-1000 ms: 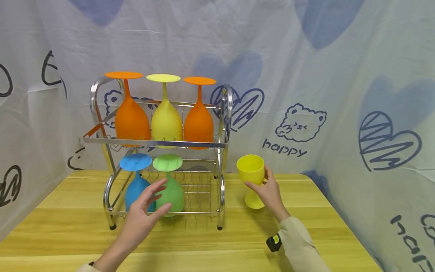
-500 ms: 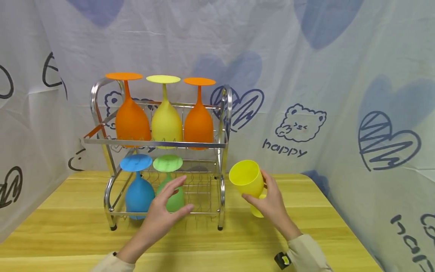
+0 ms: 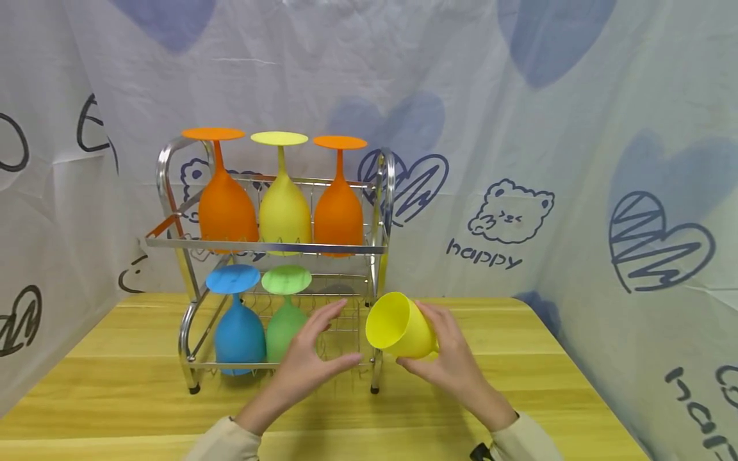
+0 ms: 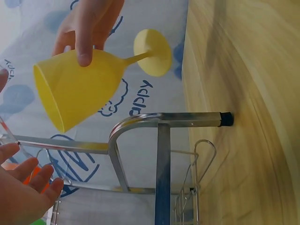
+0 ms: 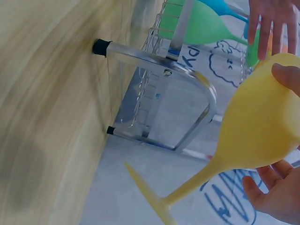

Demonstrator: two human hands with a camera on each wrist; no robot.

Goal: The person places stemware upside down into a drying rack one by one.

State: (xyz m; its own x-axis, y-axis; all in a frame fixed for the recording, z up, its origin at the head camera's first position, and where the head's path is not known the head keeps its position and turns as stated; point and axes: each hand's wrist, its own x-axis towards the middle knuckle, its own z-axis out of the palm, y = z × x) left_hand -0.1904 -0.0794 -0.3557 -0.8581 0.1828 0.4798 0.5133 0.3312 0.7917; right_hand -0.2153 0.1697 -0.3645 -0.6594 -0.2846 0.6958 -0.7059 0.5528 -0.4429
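Observation:
My right hand [image 3: 452, 365] grips a yellow plastic wine glass [image 3: 418, 333] by its bowl, right of the rack. The glass is tipped, its mouth facing left toward my other hand. In the left wrist view the tilted wine glass [image 4: 84, 86] shows its stem and round foot, clear of the table. My left hand [image 3: 305, 362] hovers in front of the rack's lower tier, fingers and thumb spread, holding nothing. On the two-tier metal rack [image 3: 265, 246], upside-down wine glasses stand: orange [image 3: 227, 214], yellow [image 3: 284, 214] and orange [image 3: 338, 218] above, blue [image 3: 239, 336] and green [image 3: 284, 326] below.
Bare wire grid [image 3: 346, 320] shows on the lower tier's right, beside the green glass. The rack's right front leg [image 3: 375, 378] stands on the wooden table [image 3: 519, 346] near the held glass. Printed cloth [image 3: 496, 115] hangs behind and at both sides.
The held glass has been lifted, tipped from upright toward the left, and brought nearer the rack. My left hand has moved right, from before the blue and green glasses toward the right hand.

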